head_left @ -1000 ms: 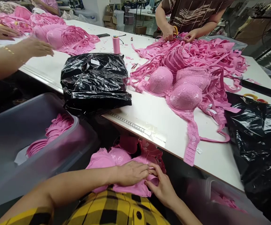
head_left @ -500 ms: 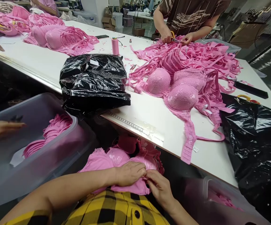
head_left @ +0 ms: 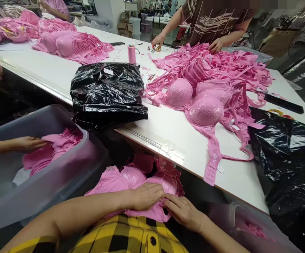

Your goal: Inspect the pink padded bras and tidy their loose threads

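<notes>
A pink lace bra (head_left: 133,175) lies across my lap, just below the table's front edge. My left hand (head_left: 149,195) rests over its middle with the fingers curled in, gripping the fabric. Close against it, my right hand (head_left: 182,211) pinches the bra's edge between thumb and fingers. The fingertips of both hands meet at one spot, and what exactly lies between them is hidden. More pink bras are bunched just behind, under the table edge.
A white table (head_left: 194,147) bears a pile of pink bras (head_left: 221,70), a black plastic bag (head_left: 107,95) and a pink thread spool (head_left: 131,54). A co-worker's hand (head_left: 31,143) reaches into a grey bin (head_left: 85,137) at left. Another black bag (head_left: 286,147) hangs at right.
My right hand has turned flatter on the bra. At left, a co-worker's hand has moved onto pink pieces in the bin. Across the table, another co-worker's hand has shifted left with the scissors.
</notes>
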The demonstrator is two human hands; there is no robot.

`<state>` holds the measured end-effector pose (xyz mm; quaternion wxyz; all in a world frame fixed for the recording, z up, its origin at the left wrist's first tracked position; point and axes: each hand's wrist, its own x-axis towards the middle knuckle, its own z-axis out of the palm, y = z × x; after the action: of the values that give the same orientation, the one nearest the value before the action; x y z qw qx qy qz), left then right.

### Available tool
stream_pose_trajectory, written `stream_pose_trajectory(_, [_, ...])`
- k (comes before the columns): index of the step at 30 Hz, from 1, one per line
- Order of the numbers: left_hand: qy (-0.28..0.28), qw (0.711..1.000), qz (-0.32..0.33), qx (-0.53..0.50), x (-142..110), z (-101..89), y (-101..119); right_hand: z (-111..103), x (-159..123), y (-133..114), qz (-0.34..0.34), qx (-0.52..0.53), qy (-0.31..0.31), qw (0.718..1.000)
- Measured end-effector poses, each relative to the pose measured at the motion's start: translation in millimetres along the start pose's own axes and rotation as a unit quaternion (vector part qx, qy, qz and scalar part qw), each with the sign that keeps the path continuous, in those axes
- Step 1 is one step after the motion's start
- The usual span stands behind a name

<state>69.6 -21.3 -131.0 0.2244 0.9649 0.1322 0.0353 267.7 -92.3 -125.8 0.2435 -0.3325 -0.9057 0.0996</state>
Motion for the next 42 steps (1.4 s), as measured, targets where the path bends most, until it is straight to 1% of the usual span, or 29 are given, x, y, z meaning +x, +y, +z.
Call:
stream_pose_trajectory(1, [0.002,1.000,0.000,-0.003,0,-0.4,-1,1,1,0,0.003,0.003,0.028,1.000])
stream_pose_trajectory(3, [0.011,1.000,0.000,-0.010,0,-1.4,-2,4,3,-2,0.034,0.023,0.080,0.996])
stream_pose_trajectory(5, [0.019,1.000,0.003,-0.009,0,-3.4,-2,6,6,-6,0.086,0.063,0.118,0.987])
stream_pose_trajectory(7, [0.025,1.000,0.015,-0.003,-1,-7.0,-1,10,9,-12,0.144,0.122,0.141,0.972])
stream_pose_trajectory(9, [0.030,0.999,0.026,0.008,-2,-12.4,2,15,13,-20,0.223,0.185,0.161,0.944])
stream_pose_trajectory(11, [0.030,0.999,0.039,0.020,-4,-18.1,5,22,15,-27,0.324,0.232,0.164,0.902])
stream_pose_trajectory(13, [0.020,0.998,0.059,0.026,-7,-22.4,8,27,17,-32,0.401,0.263,0.146,0.865])
stream_pose_trajectory(14, [0.014,0.998,0.065,0.022,-8,-23.5,8,28,18,-34,0.420,0.275,0.132,0.855])
stream_pose_trajectory(16, [0.010,0.998,0.057,0.005,-11,-23.6,8,31,20,-37,0.436,0.295,0.115,0.843])
stream_pose_trajectory(19, [0.015,1.000,0.022,-0.010,-14,-22.2,7,35,27,-41,0.453,0.333,0.134,0.816])
stream_pose_trajectory(21, [0.016,1.000,0.011,-0.007,-15,-23.7,8,40,32,-43,0.467,0.376,0.163,0.784])
stream_pose_trajectory(23, [0.021,1.000,-0.006,-0.014,-19,-29.6,13,44,36,-45,0.476,0.421,0.190,0.748])
stream_pose_trajectory(25, [0.048,0.996,-0.057,-0.058,-25,-40.0,21,44,38,-46,0.488,0.451,0.210,0.717])
stream_pose_trajectory(26, [0.068,0.988,-0.095,-0.100,-30,-46.2,26,44,38,-45,0.495,0.463,0.215,0.703])
stream_pose_trajectory(27, [0.084,0.974,-0.140,-0.154,-36,-52.5,30,42,38,-44,0.503,0.475,0.218,0.688])
stream_pose_trajectory(28, [0.083,0.953,-0.189,-0.224,-44,-58.1,34,40,38,-43,0.511,0.486,0.221,0.674])
stream_pose_trajectory(29, [0.063,0.921,-0.234,-0.304,-53,-62.5,37,38,38,-42,0.517,0.497,0.225,0.659])
stream_pose_trajectory(30, [0.027,0.879,-0.275,-0.390,-64,-65.0,39,36,38,-40,0.521,0.507,0.231,0.647])
stream_pose_trajectory(31, [-0.013,0.825,-0.304,-0.476,-75,-65.5,40,33,39,-39,0.523,0.514,0.237,0.637])
stream_pose_trajectory(32, [-0.037,0.768,-0.325,-0.551,-87,-63.8,41,30,40,-37,0.525,0.518,0.244,0.630])
stream_pose_trajectory(33, [-0.042,0.712,-0.340,-0.613,-98,-60.2,41,28,42,-36,0.525,0.520,0.248,0.627])
stream_pose_trajectory(34, [-0.028,0.664,-0.351,-0.660,-107,-55.3,41,25,45,-35,0.523,0.523,0.250,0.625])
stream_pose_trajectory(36, [0.032,0.581,-0.366,-0.726,-118,-44.3,42,20,52,-37,0.516,0.527,0.251,0.627])
stream_pose_trajectory(37, [0.066,0.538,-0.369,-0.755,-119,-39.8,44,18,55,-39,0.512,0.525,0.253,0.631])
stream_pose_trajectory(39, [0.147,0.446,-0.357,-0.807,-111,-34.8,46,15,61,-45,0.503,0.513,0.261,0.645])
stream_pose_trajectory(40, [0.190,0.404,-0.338,-0.828,-102,-34.5,47,14,62,-49,0.499,0.501,0.267,0.655])
stream_pose_trajectory(41, [0.229,0.367,-0.315,-0.845,-91,-35.4,48,14,63,-53,0.494,0.485,0.271,0.668])
stream_pose_trajectory(42, [0.263,0.339,-0.290,-0.856,-79,-37.0,48,13,63,-57,0.488,0.466,0.275,0.685])
